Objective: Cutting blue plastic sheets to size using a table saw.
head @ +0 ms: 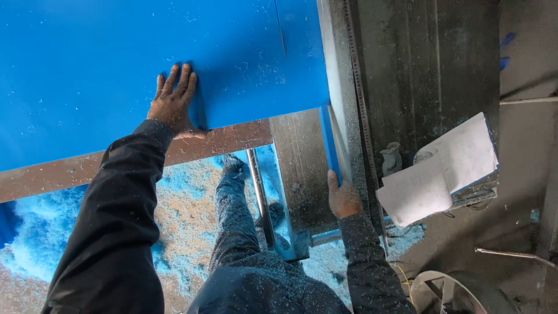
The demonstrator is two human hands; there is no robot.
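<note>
Dust-flecked dark sleeves and trouser legs fill the bottom of the view as a person leans over a saw bench [302, 168], boots planted on a floor [186, 215] deep in blue and tan sawdust. The left hand [172, 102] lies fully open, palm down and fingers spread, pressed flat on a large blue panel [116, 64] that covers the upper left of the bench; it grips nothing, only bears down near the panel's lower edge. The right hand [343, 197] is curled shut around the near end of a narrow blue strip [329, 142], which stands on edge against the grey fence rail [340, 87] just beside the panel's right corner. A metal rule [360, 110] runs along that rail. Loose white papers [442, 171] sit on a stand to the right, well apart from the hands.

The risks, as a judgement: the panel is wide and held by one palm alone, so it could pivot or slide on the dusty surface; the thin strip could twist or slip from the right fingers, which sit close to the fence line; and the drifted sawdust underfoot could shift under a braced step.

The left arm is stretched nearly straight, forward and up; the right is bent, with its elbow tucked in.
</note>
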